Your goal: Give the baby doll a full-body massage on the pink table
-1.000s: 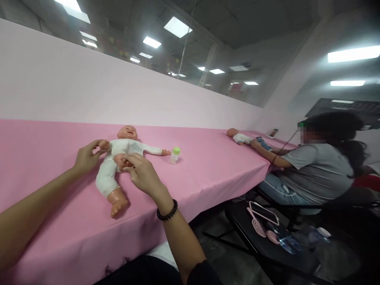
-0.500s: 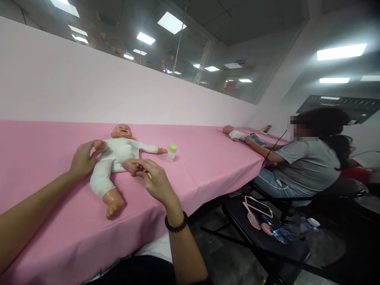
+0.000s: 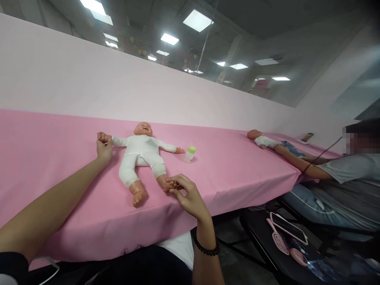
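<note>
A baby doll [image 3: 139, 152] in a white sleepsuit lies on its back on the pink-covered table [image 3: 59, 206], arms spread and bare plastic feet showing. My left hand [image 3: 104, 151] grips the doll's plastic hand [image 3: 102, 137] at the end of its outstretched arm. Pinched in the fingers of my right hand [image 3: 189, 194] is the doll's other foot [image 3: 166, 184]. A small baby bottle [image 3: 190, 154] with a green cap stands upright just beyond the doll's far hand, touching neither of my hands.
Farther along the table lie a second doll [image 3: 263, 140] and a phone [image 3: 307, 137], with a seated person's arm [image 3: 305, 167] reaching to that doll. Below the table edge, a black bench [image 3: 261, 241] holds a pink hairbrush [image 3: 277, 237], a phone [image 3: 288, 228] and a plastic bottle [image 3: 323, 268].
The doll's bent leg now lies straighter, its foot drawn toward the table edge by my right hand. My left hand has moved up along the doll's arm. The whole view has swung left.
</note>
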### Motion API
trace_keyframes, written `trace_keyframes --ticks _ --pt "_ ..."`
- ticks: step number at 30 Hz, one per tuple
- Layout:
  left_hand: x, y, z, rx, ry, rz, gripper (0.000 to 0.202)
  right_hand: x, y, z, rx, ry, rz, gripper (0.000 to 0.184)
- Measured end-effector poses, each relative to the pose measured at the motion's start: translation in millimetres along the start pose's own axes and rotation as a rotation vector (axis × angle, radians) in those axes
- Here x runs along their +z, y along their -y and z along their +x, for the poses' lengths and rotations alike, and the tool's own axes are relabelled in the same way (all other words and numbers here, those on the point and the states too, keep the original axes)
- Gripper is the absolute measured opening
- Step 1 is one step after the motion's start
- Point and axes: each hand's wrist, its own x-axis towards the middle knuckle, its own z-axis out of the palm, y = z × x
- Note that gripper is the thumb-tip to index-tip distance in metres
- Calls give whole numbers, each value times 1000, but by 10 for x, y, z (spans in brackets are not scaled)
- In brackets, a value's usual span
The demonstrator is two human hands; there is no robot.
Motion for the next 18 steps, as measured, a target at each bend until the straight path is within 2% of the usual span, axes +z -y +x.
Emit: trace_keyframes --ticks 3,6,9,11,13,16,18 --pt "28 -106 -118 59 71 15 29 46 -23 157 -40 -86 12 27" --pt "19 -300 -277 228 259 36 29 291 -30 587 -99 -172 54 27" --pt "-20 -449 -379 346 422 67 34 567 -31 975 -156 -145 81 31" --pt "-39 -480 -393 358 440 77 34 645 -9 1049 -176 -134 69 31" --pt "-45 -446 -361 318 376 77 33 590 29 931 -153 -162 84 28" --pt "-45 -298 -237 172 200 53 31 324 50 492 -65 -199 91 23" --pt "-60 -175 -136 54 85 35 31 118 7 172 -16 -92 44 22"
